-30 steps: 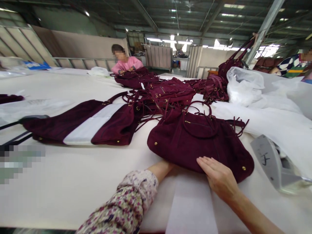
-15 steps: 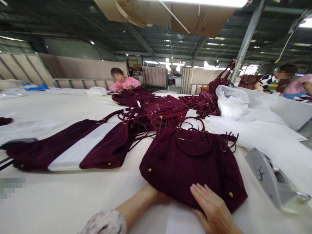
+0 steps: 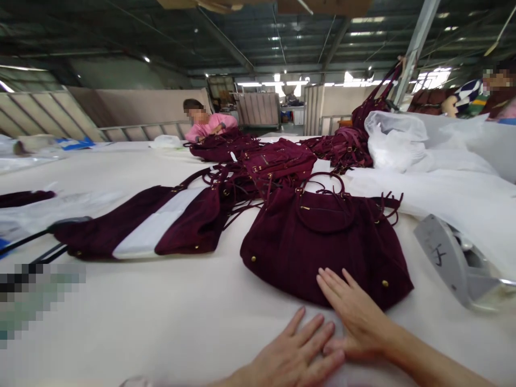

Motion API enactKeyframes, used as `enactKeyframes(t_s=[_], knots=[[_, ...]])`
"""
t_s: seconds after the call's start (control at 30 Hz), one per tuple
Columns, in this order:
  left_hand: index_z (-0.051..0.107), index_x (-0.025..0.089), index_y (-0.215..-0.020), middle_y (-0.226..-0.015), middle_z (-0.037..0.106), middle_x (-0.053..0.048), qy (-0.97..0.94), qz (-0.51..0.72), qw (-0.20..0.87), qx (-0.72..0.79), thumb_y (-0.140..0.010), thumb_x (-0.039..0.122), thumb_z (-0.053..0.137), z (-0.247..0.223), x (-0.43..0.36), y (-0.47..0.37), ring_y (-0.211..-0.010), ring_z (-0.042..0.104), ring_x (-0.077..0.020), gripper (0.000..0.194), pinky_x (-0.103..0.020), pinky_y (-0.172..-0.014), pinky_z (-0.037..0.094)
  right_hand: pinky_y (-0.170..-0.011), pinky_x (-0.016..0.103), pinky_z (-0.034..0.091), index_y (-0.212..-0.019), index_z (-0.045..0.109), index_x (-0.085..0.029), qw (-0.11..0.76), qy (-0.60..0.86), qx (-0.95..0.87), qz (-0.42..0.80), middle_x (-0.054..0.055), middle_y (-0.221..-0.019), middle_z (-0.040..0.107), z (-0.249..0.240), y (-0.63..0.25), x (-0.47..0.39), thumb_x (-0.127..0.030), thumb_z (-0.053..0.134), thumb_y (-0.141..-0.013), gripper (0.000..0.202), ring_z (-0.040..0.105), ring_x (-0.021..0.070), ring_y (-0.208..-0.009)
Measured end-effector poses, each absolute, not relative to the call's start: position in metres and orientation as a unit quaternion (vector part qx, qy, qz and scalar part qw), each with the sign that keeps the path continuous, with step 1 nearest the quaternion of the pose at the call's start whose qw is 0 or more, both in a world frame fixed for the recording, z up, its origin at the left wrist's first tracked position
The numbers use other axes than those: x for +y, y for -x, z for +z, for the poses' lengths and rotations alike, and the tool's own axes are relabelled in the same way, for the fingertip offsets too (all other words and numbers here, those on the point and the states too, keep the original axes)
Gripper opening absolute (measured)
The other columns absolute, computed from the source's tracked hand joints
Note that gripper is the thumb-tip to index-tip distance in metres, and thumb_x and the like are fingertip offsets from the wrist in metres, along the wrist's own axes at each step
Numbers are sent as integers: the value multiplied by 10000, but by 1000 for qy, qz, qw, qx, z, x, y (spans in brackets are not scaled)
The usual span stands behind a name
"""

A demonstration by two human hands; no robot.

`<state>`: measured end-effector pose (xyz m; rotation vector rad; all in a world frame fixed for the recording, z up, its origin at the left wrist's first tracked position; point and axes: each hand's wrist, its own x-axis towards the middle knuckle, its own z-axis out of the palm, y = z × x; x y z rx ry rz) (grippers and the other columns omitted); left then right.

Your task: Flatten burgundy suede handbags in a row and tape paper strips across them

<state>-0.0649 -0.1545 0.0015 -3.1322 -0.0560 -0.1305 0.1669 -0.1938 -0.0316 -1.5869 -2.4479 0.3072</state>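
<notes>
Left hand (image 3: 298, 352) out from under maroon bag (image 3: 318, 252); contents hidden.

Factory workshop for handbags: around a long white worktable (image 3: 161, 301) piled with burgundy suede handbags (image 3: 278, 161) are metal-framed partitions (image 3: 258, 109) behind it, steel roof beams (image 3: 226, 37) above it, and workers alongside it

From here I see my left hand (image 3: 300, 349) out from under the near edge of the dark red bag (image 3: 326, 242), where it was tucked before; it is now palm down in front, fingers spread, beside the thumb of my right hand (image 3: 357, 317). The white strip that ran out from beneath the bag no longer shows. Of my flowered sleeve (image 3: 137, 381), only a sliver remains at the bottom of my view.
</notes>
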Motion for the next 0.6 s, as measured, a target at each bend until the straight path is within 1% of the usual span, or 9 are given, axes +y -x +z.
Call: enactKeyframes(t_s=[0.07,0.1,0.2,0.3,0.37,0.43,0.5,0.53,0.6], knots=[[278,278,-1451,-1500,338,-129,999,-29,-8,-35,-871,533,530,-13,-166,66,-1369,323,-309,681,-539,-1104,266,-1153,573,66,-1502,150,-51,97,533,-833,110,207,-1547,140,-33,-168,-195,-721,637,-607,1220,118,360,-1430],[279,290,-1449,-1504,332,-128,999,-29,-4,-45,-870,537,529,-19,-171,67,-1370,319,-314,678,-549,-1099,269,-1146,586,55,-1503,139,-44,96,530,-835,112,218,-1547,127,-33,-168,-196,-745,640,-581,1261,106,374,-1428],[299,312,-1439,-1478,379,-123,996,-50,43,-59,-916,381,518,-27,-181,73,-1351,359,-307,571,-556,-1080,301,-1129,620,42,-1503,116,-36,93,529,-836,111,240,-1543,104,-31,-168,-195,-772,648,-535,1327,90,404,-1422],[335,334,-1424,-1412,472,-119,996,-60,52,-31,-898,213,535,-15,-168,75,-1268,479,-297,575,-515,-1012,409,-1106,658,91,-1496,122,-16,88,514,-847,103,263,-1528,122,-35,-168,-191,-787,623,-552,1317,113,430,-1411],[429,328,-1373,-1332,560,-95,999,15,-48,17,-874,215,557,10,-139,67,-1160,580,-260,527,-410,-939,489,-1077,677,179,-1497,138,-28,91,501,-858,70,263,-1516,158,-47,-166,-185,-710,608,-659,1178,173,437,-1395],[565,303,-1251,-1174,668,-50,955,190,-219,56,-853,274,569,43,-99,47,-1006,662,-209,399,-300,-832,532,-1033,662,298,-1498,189,-77,108,503,-857,5,242,-1492,244,-65,-164,-177,-522,574,-803,911,284,421,-1362],[673,274,-1040,-923,734,-8,847,389,-362,3,-857,316,536,71,-55,14,-849,699,-189,232,-270,-739,544,-978,591,422,-1484,277,-145,129,501,-854,-58,197,-1446,365,-82,-161,-166,-337,505,-889,666,415,375,-1302],[695,249,-878,-812,729,0,815,423,-390,-73,-871,306,500,80,-34,-6,-801,702,-187,203,-275,-715,545,-942,548,473,-1466,333,-180,132,494,-856,-71,172,-1415,422,-89,-161,-160,-286,474,-910,583,472,351,-1263],[636,209,-572,-607,674,-2,814,427,-333,-210,-834,190,491,87,6,-44,-692,692,-195,300,-313,-713,544,-862,466,545,-1398,458,-257,123,495,-859,-41,121,-1349,513,-94,-163,-147,-258,450,-926,472,560,315,-1181]])
